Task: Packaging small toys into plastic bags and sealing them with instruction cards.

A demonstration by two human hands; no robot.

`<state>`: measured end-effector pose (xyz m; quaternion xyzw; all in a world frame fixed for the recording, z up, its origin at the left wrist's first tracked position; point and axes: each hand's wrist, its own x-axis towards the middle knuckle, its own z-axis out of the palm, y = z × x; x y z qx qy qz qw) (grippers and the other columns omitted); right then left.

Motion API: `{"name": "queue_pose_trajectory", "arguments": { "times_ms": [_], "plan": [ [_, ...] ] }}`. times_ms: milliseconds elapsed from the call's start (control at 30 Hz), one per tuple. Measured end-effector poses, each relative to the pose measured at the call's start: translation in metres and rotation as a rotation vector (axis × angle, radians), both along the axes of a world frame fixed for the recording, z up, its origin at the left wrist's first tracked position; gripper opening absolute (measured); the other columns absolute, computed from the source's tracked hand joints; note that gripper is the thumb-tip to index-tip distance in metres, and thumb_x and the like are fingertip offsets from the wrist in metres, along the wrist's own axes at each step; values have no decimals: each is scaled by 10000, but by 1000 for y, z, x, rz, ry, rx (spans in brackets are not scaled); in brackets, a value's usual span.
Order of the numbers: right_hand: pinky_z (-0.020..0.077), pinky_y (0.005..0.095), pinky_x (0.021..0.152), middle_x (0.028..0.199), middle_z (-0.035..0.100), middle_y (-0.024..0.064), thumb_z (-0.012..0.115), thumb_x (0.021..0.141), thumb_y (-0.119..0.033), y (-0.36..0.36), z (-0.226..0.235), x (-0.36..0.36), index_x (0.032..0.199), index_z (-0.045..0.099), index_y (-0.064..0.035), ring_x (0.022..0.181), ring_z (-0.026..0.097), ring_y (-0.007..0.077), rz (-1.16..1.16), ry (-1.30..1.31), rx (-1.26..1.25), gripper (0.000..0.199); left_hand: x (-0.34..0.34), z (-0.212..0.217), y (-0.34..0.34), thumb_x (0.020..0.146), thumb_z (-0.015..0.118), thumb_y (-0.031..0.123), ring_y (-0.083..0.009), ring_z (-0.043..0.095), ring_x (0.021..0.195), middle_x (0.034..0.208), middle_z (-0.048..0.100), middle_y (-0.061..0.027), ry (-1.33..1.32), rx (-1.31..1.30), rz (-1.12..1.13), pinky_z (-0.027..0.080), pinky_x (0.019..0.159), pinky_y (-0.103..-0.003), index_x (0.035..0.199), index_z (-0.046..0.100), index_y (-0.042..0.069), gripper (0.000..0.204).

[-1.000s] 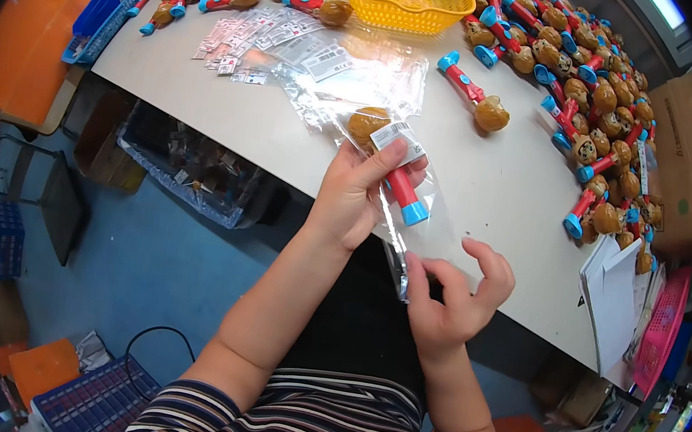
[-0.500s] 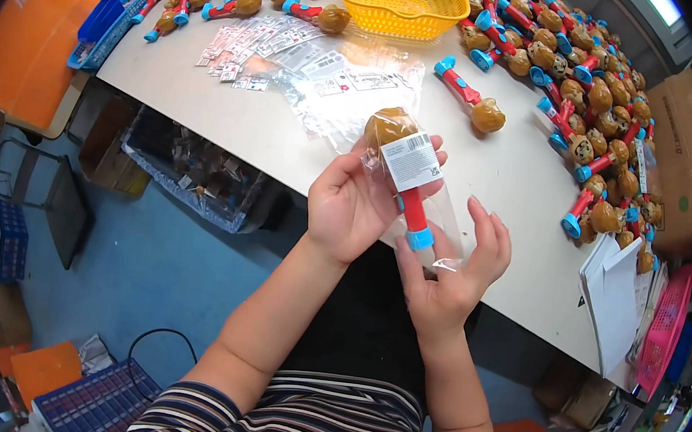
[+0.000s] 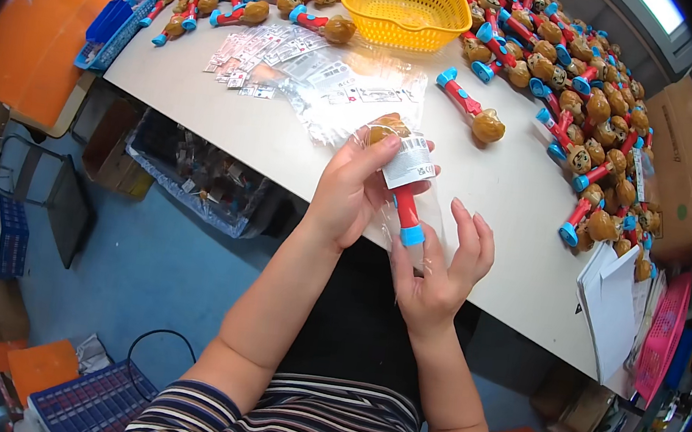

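My left hand (image 3: 351, 184) is wrapped round the brown head end of a bagged toy (image 3: 407, 208), its thumb on the white label (image 3: 411, 162). The toy has a red handle and a light blue end cap, and sits inside a clear plastic bag. At the bag's lower end, beside the blue cap, my right hand (image 3: 439, 280) pinches the film between thumb and a finger; its other fingers stick up. Beyond my hands lie flat clear bags (image 3: 360, 90) and a spread of printed labels (image 3: 253, 54). A loose toy (image 3: 471, 106) rests on the white table to the right.
A yellow basket (image 3: 405, 9) stands at the back of the table (image 3: 520, 261). Many similar toys (image 3: 597, 108) are heaped on the right. White papers (image 3: 609, 306) and a pink basket (image 3: 663, 337) are at the right edge. A lined bin (image 3: 198, 169) stands below on the left.
My left thumb has come over onto the label and the toy's head. The toy and both hands have shifted slightly, with the right hand moving a little left and down.
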<state>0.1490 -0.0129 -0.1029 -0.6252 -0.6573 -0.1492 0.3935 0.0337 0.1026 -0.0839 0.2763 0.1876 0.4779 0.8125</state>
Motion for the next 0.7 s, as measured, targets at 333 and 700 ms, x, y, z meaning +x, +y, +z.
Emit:
{"name": "queue_pose_trajectory", "arguments": {
  "times_ms": [333,700],
  "plan": [
    [336,531,1071,1288,554,163,771,776,-186,2,0,6,985,694,-3,1276,423,401,-34,-11,-27,288,-5,-13,1,1018,450,179,-305,613,1161,1259,596,-217,-123,-41,-208,499,989,-447,1392,385,16,413],
    [179,599,1126,1306,547,160,803,750,-219,-1,-9,-5,936,722,-45,1305,394,399,-78,-60,-26,267,-7,5,20,1068,403,267,-205,672,993,1136,665,-130,343,-66,70,554,872,-377,1282,539,-14,379]
  ]
}}
